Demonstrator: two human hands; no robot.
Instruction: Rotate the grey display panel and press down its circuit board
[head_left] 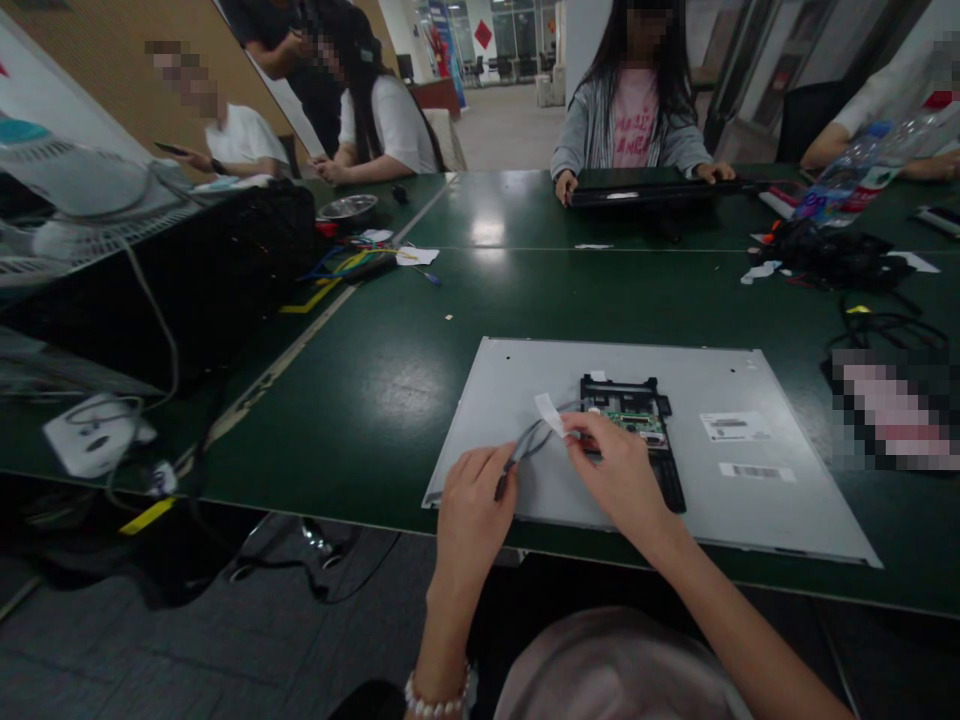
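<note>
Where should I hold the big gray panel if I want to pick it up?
I'd hold the panel by its left edge and right edge, one hand coming in from each side. It is wide and lies flat, so that should balance it. Keep off the green circuit board near its middle.

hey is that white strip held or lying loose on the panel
Held: the right hand pinches the white strip by one end. Whether it touches the grey cable, I can't tell.
</note>
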